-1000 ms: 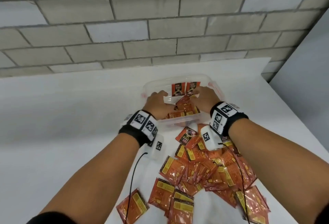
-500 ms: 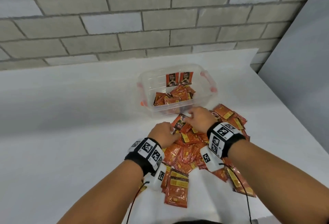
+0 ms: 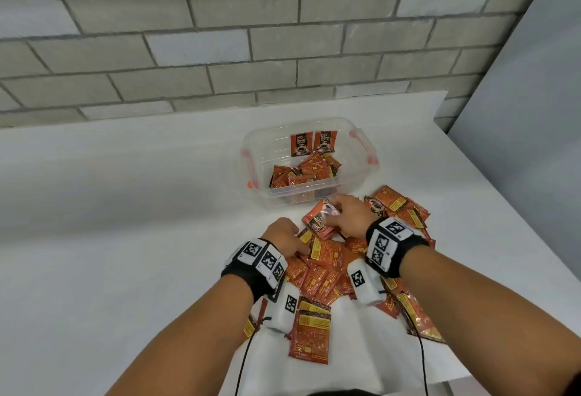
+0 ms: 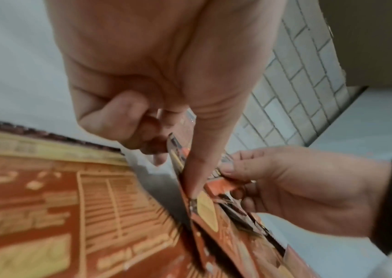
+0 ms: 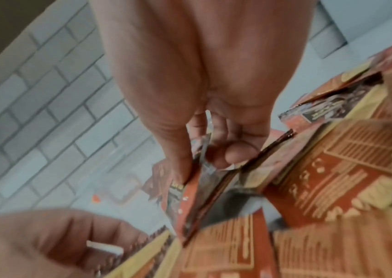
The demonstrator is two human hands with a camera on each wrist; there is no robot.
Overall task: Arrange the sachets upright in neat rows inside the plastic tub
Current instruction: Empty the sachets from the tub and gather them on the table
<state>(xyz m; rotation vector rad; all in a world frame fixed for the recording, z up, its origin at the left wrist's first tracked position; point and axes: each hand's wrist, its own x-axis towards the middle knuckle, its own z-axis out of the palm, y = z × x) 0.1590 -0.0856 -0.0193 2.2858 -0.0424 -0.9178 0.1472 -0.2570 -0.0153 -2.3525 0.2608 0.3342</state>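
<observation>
We note a clear plastic tub (image 3: 309,194) with orange handles standing on the white tabletop (image 3: 125,238) toward its far right corner, near the grey block wall (image 3: 220,34). Inside it, two upright sachets (image 3: 312,143) lean against the far wall side by side, printed fronts toward us; a loose heap of tub sachets (image 3: 306,171) lies flat and tilted on the tub floor in front of them.

Just beside the tub's near wall, a pile of red-orange sachets (image 3: 333,270) spreads toward the near edge of the tabletop, overlapping in all directions, most showing their backs.

We see the right hand (image 3: 347,218) at the far end of the pile, thumb and fingers (image 5: 178,165) pinching a held sachet (image 3: 319,218) raised off the heap. The left hand (image 3: 283,237) rests on the pile just beside it; the left wrist view shows its thumb and curled fingers (image 4: 128,131) nipping the edge of a pinched sachet (image 4: 178,156).

Both wrists carry black bands with marker-printed white blocks (image 3: 262,259), and thin black cables (image 3: 243,361) trail off toward the near edge over the pile.
</observation>
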